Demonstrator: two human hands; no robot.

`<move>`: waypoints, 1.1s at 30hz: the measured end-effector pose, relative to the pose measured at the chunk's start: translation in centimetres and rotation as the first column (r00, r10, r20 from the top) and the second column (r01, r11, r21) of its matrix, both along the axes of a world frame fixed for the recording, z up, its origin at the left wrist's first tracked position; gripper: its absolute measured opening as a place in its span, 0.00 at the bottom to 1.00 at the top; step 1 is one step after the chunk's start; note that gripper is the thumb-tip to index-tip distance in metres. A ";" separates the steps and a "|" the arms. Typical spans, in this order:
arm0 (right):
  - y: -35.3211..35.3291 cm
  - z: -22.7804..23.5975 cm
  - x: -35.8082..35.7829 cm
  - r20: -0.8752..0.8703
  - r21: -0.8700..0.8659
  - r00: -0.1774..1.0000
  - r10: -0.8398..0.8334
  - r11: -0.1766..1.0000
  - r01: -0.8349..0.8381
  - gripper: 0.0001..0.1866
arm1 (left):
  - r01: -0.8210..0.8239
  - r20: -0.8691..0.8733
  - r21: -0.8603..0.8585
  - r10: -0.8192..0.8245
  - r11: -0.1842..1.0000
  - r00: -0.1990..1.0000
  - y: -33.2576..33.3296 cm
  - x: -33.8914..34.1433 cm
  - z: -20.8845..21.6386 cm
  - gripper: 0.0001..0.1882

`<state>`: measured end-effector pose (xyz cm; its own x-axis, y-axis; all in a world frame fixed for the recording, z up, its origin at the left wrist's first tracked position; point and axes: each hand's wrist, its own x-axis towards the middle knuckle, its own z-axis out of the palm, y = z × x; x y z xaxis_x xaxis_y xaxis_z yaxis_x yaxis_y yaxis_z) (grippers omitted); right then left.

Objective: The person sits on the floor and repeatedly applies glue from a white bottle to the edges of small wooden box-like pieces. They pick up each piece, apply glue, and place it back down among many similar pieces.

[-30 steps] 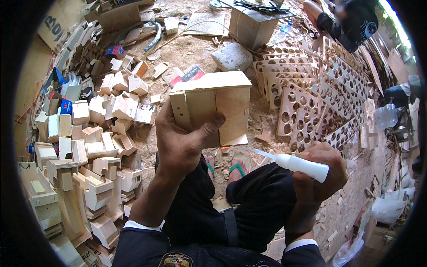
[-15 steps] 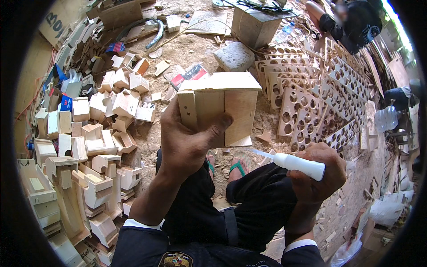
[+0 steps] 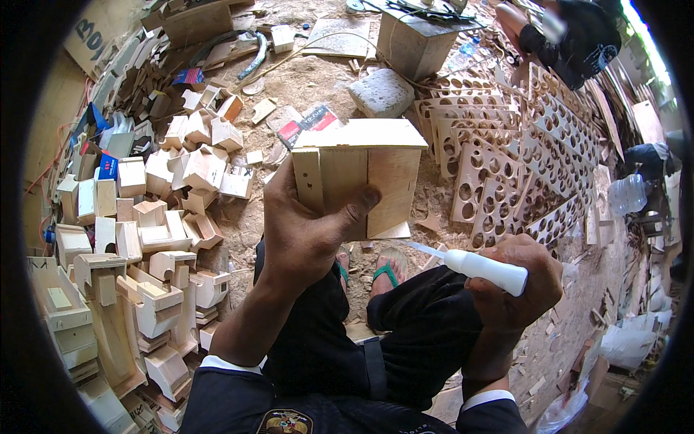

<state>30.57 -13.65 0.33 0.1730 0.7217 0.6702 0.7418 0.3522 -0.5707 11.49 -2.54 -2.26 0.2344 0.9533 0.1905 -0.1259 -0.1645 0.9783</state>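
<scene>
A small wooden box (image 3: 392, 181) with a flat overhanging panel on top is held up in front of me. My left hand (image 3: 307, 224) grips it from the left side, thumb across the face and the other fingers hidden behind. Two small dark holes mark the narrow strip at its left. In my right hand (image 3: 524, 278) is a white glue bottle (image 3: 486, 270) with a thin clear nozzle. The nozzle points left, just below the box's lower right corner, and looks apart from it.
Many small wooden boxes (image 3: 206, 168) are piled on my left. Panels with round holes (image 3: 499, 173) lean in stacks to the right, near a seated person (image 3: 578, 40). A pale stone block (image 3: 382, 92) and a metal-topped box (image 3: 416, 43) stand ahead on the littered ground.
The wooden box has shifted very slightly to the right in my left hand. My right hand and the bottle are almost unmoved.
</scene>
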 end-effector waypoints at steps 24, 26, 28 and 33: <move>0.0 0.0 -1.1 -0.069 -0.008 0.996 0.060 0.998 -0.061 0.22 | -0.014 0.003 -0.081 0.015 0.997 1.000 0.0 0.1 0.0 0.17; 0.0 0.0 -1.2 -0.065 -0.005 0.996 0.064 0.998 -0.064 0.21 | -0.015 -0.002 -0.087 0.015 0.996 1.000 0.0 0.1 0.1 0.17; 0.1 0.0 -1.1 -0.047 -0.008 0.996 0.077 0.997 -0.078 0.21 | -0.012 -0.003 -0.085 0.012 0.996 1.000 0.0 0.1 0.1 0.17; 0.1 0.2 -0.9 0.027 -0.033 0.995 0.096 0.995 -0.095 0.21 | -0.005 -0.028 -0.072 0.003 0.997 1.000 0.0 0.1 0.1 0.17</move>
<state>29.71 -13.56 0.57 0.0838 0.7548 0.6506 0.7217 0.4042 -0.5620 11.56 -2.58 -2.15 0.2345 0.9653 0.1152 -0.0982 -0.0943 0.9907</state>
